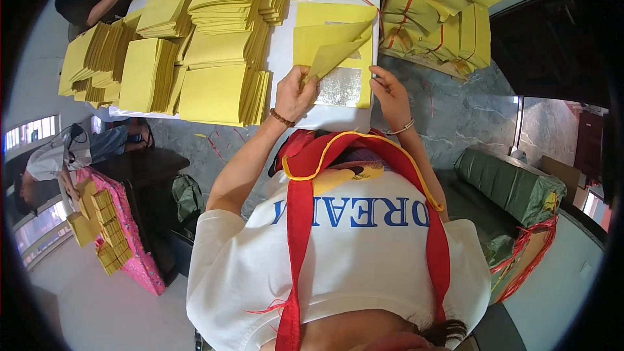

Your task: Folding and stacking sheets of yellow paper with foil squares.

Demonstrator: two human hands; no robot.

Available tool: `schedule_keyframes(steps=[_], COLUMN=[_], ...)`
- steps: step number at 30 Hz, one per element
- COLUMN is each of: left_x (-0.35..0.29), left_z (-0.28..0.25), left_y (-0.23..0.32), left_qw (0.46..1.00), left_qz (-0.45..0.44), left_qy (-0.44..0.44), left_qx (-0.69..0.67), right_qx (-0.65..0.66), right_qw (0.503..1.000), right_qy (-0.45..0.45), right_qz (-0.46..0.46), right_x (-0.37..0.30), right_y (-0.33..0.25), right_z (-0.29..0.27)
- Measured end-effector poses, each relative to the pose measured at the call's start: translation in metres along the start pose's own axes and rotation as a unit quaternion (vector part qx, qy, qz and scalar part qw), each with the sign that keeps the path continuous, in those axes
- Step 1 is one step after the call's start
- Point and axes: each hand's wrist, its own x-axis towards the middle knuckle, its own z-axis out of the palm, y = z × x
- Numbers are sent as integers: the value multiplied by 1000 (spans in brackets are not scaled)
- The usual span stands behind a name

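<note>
Left hand [296, 95] pinches turned-up corner of yellow paper sheet [335, 51], over silver patch [341, 90] on white table [281, 47]; right hand [391, 94] half-curled at edge, grip unclear. Gentle, even tension likely avoids creases.

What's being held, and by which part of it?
Left grip: yellow sheet, by its lifted near corner. Right grip, off to its right: can't tell if anything's held.

We saw yellow paper sheets [335, 40], a mottled silver rectangle [339, 88], a red apron [309, 162] edged in yellow, and grey, white-veined floor [465, 117].
</note>
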Motion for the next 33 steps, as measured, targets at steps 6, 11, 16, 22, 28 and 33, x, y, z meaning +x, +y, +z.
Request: schedule_keyframes(steps=[6,11,16,22,28,33], left_x=[-1,4,12,13,9,6], left_z=[1,1,-8,-16,-15,-16], left_y=[-9,-12,1,-3,-4,-4], left_qw=[998,986,978,976,971,970], left_qz=[14,103,121,183,199,192], left_qy=[65,127,156,64,79,10], left_qx=[6,13,64,94,105,151], right_qx=[-10,-15,-10,155,135,152], right_qw=[999,998,998,987,988,986], right_qy=[8,11,-11,-21,-19,-12], right_qz=[-36,-52,-56,41,71,67], right_x=[-1,-2,-1,-2,4,8], right_y=[-2,-8,-12,-26,-26,-27], right_z=[3,5,6,13,14,17])
